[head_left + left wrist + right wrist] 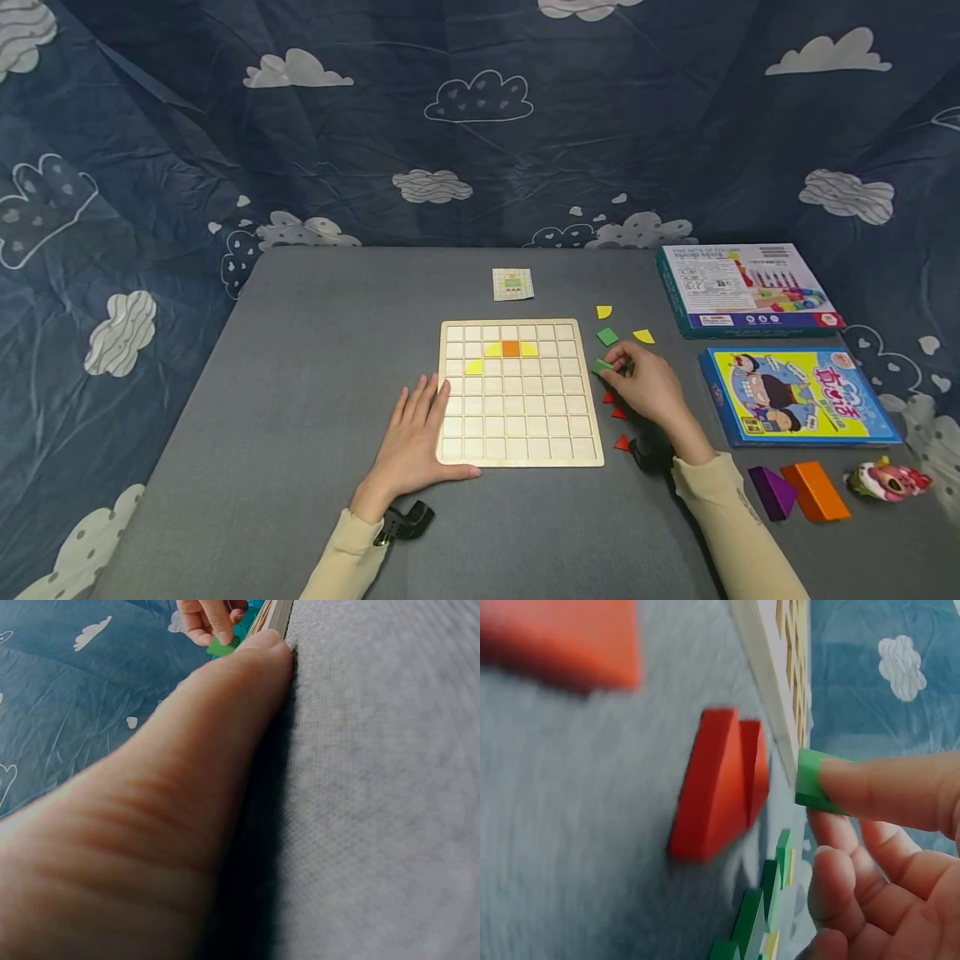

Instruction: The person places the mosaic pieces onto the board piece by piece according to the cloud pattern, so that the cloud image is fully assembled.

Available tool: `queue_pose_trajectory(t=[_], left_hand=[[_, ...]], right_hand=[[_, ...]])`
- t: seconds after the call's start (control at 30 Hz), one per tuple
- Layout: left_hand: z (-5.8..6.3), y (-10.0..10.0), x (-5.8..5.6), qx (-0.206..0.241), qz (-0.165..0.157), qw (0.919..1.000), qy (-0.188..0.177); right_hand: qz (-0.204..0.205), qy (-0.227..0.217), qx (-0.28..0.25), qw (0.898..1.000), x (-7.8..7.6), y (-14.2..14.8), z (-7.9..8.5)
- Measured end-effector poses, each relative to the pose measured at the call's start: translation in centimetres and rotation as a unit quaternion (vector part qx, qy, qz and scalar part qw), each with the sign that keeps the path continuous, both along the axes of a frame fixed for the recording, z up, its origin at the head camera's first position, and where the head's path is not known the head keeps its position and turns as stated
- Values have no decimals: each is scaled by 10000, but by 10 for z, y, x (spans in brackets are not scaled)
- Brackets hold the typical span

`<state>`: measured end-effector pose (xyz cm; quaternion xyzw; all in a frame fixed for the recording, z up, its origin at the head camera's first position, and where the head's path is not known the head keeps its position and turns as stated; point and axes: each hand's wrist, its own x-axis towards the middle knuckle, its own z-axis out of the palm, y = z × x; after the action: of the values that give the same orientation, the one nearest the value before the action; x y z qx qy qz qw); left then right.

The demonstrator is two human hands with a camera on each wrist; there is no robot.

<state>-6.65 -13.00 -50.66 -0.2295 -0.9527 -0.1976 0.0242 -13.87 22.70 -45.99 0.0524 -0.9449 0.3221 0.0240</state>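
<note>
A wooden grid board (514, 450) lies on the table with an orange square (511, 348) and yellow quarter-round pieces (474, 367) in its upper cells. My left hand (408, 442) rests at the board's lower left corner, fingers spread along the left edge and thumb along the near edge. Just off the right edge, my right hand (647, 385) pinches a green block (810, 780) between thumb and fingers. Around that hand lie another green block (607, 337), loose yellow pieces (643, 337) and red triangles (622, 442).
Behind the board is a small pattern card (513, 284). Two boxes, a white-topped one (720, 292) and a blue-yellow one (798, 396), stand at the right. Nearer are a purple block (772, 493), an orange block (816, 492) and a colourful figurine (888, 481).
</note>
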Motion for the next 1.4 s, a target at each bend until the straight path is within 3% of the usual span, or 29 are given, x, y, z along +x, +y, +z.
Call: queue_pose_trajectory(t=[0.23,0.77,0.97,1.4], left_hand=[[0,0,0,63,-34,9999,92],[2,1,1,130,-41,9999,64],[1,1,0,-24,37,10000,-18],[2,2,0,-149,82,9998,-103]], right_hand=[[88,136,-465,9988,1,-14,2],[869,61,-1075,9904,-12,-74,8],[1048,-190,-998,9893,-18,-98,11],[1120,-283,-340,9927,-26,-128,9]])
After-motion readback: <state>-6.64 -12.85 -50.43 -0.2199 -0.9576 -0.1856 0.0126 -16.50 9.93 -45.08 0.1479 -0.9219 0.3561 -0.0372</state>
